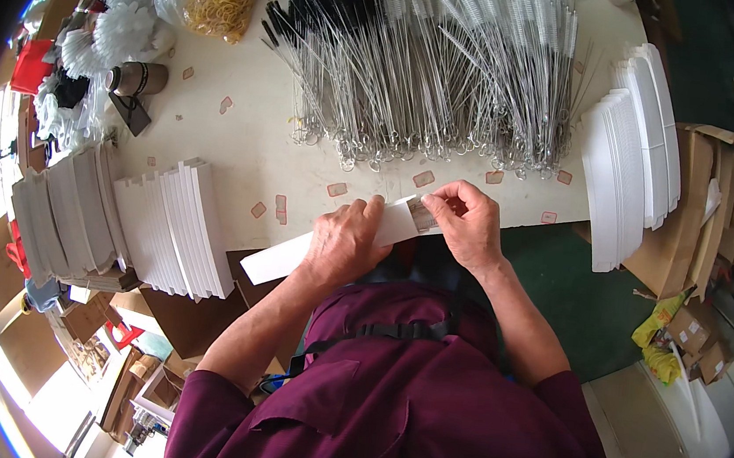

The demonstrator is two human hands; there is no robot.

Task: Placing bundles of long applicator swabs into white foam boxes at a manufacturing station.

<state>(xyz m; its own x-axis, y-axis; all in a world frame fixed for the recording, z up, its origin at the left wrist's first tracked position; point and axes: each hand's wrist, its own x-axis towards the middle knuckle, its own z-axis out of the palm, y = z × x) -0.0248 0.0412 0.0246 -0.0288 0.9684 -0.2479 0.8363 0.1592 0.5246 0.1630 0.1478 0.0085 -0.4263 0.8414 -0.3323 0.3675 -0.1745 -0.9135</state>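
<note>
A long, narrow white cardboard box [280,258] lies aslant in front of my body at the table's near edge. My left hand [344,240] is wrapped round its middle. At the box's right end, my right hand [471,226] is closed in a pinch, thumb against fingers. A greyish-brown, see-through piece [425,217] shows between that end and my fingertips; its kind is hard to make out. Beyond my hands lies a wide pile of thin wire-handled brushes [434,85] with looped ends toward me. Some have black bristles [340,4], others white.
Stacks of flat white boxes stand at left [173,228] and right [615,178] on the table [243,142]. At the far left are a bag of yellow rubber bands [221,1], clear plastic bags [125,38] and a dark flask [138,78]. Brown cartons [685,224] stand beyond the right edge.
</note>
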